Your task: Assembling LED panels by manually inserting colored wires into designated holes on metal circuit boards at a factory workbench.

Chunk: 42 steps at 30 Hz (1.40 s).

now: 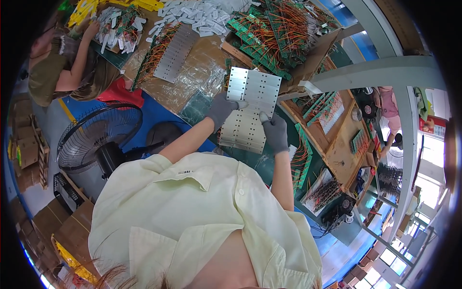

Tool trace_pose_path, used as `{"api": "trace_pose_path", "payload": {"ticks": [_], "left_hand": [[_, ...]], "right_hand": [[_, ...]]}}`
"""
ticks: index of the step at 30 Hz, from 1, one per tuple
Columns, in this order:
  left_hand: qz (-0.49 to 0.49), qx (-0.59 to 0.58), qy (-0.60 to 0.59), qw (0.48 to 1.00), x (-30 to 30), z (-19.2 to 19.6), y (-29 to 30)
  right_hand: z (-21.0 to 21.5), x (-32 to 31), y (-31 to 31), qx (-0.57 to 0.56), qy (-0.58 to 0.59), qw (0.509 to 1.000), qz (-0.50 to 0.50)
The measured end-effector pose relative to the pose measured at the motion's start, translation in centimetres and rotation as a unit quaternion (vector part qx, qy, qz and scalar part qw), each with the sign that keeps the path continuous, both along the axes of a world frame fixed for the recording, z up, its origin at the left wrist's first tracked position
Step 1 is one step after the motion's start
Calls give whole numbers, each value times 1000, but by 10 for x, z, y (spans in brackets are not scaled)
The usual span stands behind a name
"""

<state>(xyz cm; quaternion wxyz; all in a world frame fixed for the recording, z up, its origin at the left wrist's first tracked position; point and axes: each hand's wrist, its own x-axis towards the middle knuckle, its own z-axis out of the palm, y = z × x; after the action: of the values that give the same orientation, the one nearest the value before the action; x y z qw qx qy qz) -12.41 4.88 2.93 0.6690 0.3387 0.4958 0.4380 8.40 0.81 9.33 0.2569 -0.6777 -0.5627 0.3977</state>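
Note:
A silvery metal plate (261, 91) with rows of small dark holes is in front of me, above the green table top. My left hand (222, 111), in a grey glove, grips its left side with the thumb laid over the metal. On the right side, my right hand (276, 133), also gloved in grey, closes on the edge with its thumb on top. Below the upper part, a second holed section (243, 129) reaches toward me; whether it is a separate plate I cannot tell. The fingers under the metal are hidden.
Green circuit boards with orange wires (274, 33) are piled at the far right. Another holed metal panel (177, 53) lies further left, near many white pieces (195, 17). A black fan (101, 137) stands at left. A co-worker (72, 67) sits at far left; a grey beam (375, 72) crosses the right.

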Motion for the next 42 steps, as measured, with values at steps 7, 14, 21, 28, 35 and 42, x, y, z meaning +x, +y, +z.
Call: {"api": "trace_pose_path", "payload": {"ticks": [7,14,21,28,35,42], "left_hand": [[81,59,192,976,25,12,-21],[-3,-51,-88,995,-13,-2,-15],[-82,-89,-234,965,-9,-1,-13],[27,-55,-36,997,-55,14,11],[109,-36,47,992,-72,-7,58],[-97,-78,238,963,-34,-60,91]], "right_hand": [[5,-49,-11,26,-368,928,52],[-10,-3,-8,18,85,994,61],[-33,-33,-20,-89,417,903,-60],[36,46,-35,129,-151,980,19],[130,101,-111,128,-75,989,-10],[173,152,-202,115,-14,973,-198]]}}
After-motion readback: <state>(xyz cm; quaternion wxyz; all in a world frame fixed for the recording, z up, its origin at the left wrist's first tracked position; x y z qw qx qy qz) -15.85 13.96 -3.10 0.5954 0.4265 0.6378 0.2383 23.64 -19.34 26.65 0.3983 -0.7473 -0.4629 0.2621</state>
